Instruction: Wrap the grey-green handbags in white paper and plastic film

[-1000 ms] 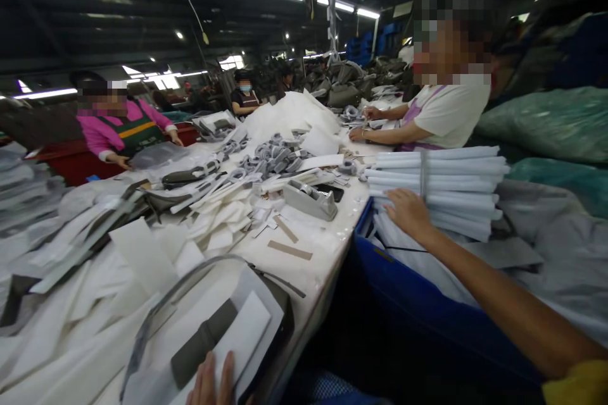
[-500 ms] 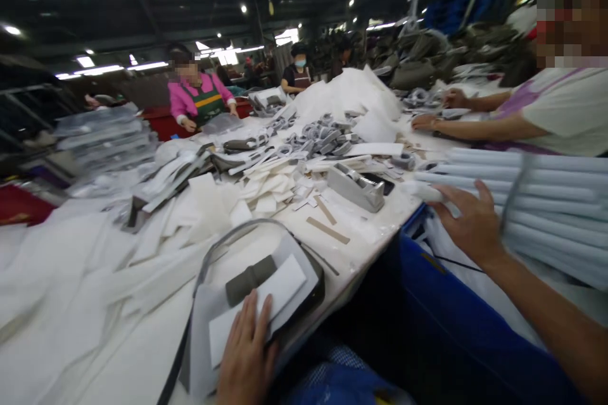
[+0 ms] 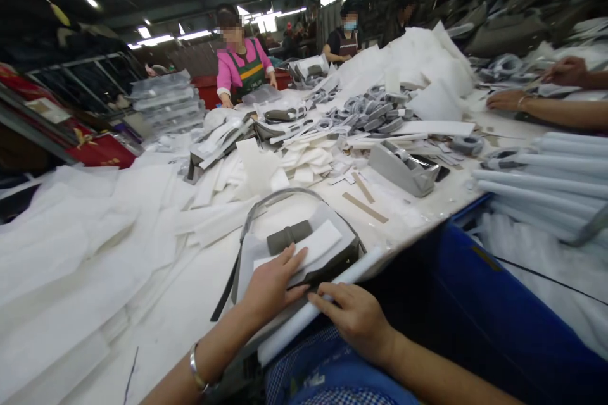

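A handbag (image 3: 332, 266) with dark grey sides and a looped grey strap (image 3: 253, 210) lies at the table's front edge. Across its pale top are a dark grey-green piece (image 3: 288, 236) and a flat white foam strip (image 3: 320, 242). My left hand (image 3: 270, 281) lies over the strip and the near side of the bag, fingers stretched out. A long white foam rod (image 3: 291, 331) slants along the bag's near side, over the table edge. My right hand (image 3: 356, 319) grips it near its middle, thumb and fingers bent around it.
Rolled white rods (image 3: 546, 180) lie at right above a blue bin (image 3: 479, 291). A grey tape dispenser (image 3: 403, 171) and brown strips (image 3: 365, 207) are beyond the bag. White sheets (image 3: 85, 259) cover the left side. Co-workers' hands (image 3: 506, 100) are at far right.
My right hand has moved from the rods at right to the bag's near side, bringing one white rod along. My left hand stays on the bag. The view has turned right.
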Action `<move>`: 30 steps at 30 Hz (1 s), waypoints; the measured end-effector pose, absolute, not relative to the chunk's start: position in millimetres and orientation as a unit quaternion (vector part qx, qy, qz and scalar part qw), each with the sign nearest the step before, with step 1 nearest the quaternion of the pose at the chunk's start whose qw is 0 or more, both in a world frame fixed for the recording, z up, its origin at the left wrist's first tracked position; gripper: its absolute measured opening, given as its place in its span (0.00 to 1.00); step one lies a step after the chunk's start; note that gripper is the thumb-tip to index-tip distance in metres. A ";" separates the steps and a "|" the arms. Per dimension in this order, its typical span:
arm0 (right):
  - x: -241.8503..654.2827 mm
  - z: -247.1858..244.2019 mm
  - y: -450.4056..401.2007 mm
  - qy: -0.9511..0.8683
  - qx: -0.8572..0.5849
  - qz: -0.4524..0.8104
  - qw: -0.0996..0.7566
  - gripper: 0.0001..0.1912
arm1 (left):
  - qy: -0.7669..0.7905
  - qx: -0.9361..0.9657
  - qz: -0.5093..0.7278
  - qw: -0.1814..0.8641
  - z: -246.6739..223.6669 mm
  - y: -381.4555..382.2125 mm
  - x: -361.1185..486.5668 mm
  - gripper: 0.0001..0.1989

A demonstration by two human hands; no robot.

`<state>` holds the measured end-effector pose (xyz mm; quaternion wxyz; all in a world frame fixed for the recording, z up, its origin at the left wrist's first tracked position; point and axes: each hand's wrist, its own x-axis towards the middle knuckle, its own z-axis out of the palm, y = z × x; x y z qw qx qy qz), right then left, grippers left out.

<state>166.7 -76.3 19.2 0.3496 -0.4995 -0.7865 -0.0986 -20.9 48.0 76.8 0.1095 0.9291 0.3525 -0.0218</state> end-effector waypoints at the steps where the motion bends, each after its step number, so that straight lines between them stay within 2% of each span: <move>1: 160.2 14.8 -71.6 -0.778 -0.501 -0.102 0.365 0.16 | 0.353 0.928 -0.023 0.115 76.4 48.2 -22.0 0.37; 5: 147.4 3.3 -58.7 -0.762 -0.488 -0.100 0.414 0.16 | 0.339 0.929 -0.012 0.146 75.9 48.5 -28.9 0.37; 12: 144.6 -10.6 -57.6 -0.779 -0.456 -0.020 0.430 0.20 | 0.295 0.937 -0.008 0.186 89.0 52.6 -37.7 0.42; 15: 140.8 -13.2 -54.9 -0.760 -0.457 0.033 0.461 0.21 | 0.300 0.938 0.001 0.174 81.8 45.8 -36.7 0.48; 18: 145.4 -11.5 -55.0 -0.752 -0.443 0.086 0.480 0.20 | 0.339 0.932 0.025 0.128 65.3 34.0 -32.4 0.47; 21: 170.4 -3.5 -62.1 -0.770 -0.435 0.039 0.465 0.17 | 0.356 0.927 0.045 0.110 53.8 26.1 -28.9 0.47; 26: 238.2 13.3 -74.7 -0.709 -0.591 -0.117 0.365 0.17 | 0.365 0.922 0.037 0.125 59.2 25.7 -24.9 0.47; 28: 256.9 12.3 -73.5 -0.720 -0.597 -0.138 0.325 0.18 | 0.375 0.919 0.031 0.122 63.6 22.7 -22.2 0.46; 30: 266.7 4.5 -70.1 -0.735 -0.578 -0.149 0.321 0.21 | 0.386 0.915 0.031 0.114 66.0 16.6 -18.4 0.44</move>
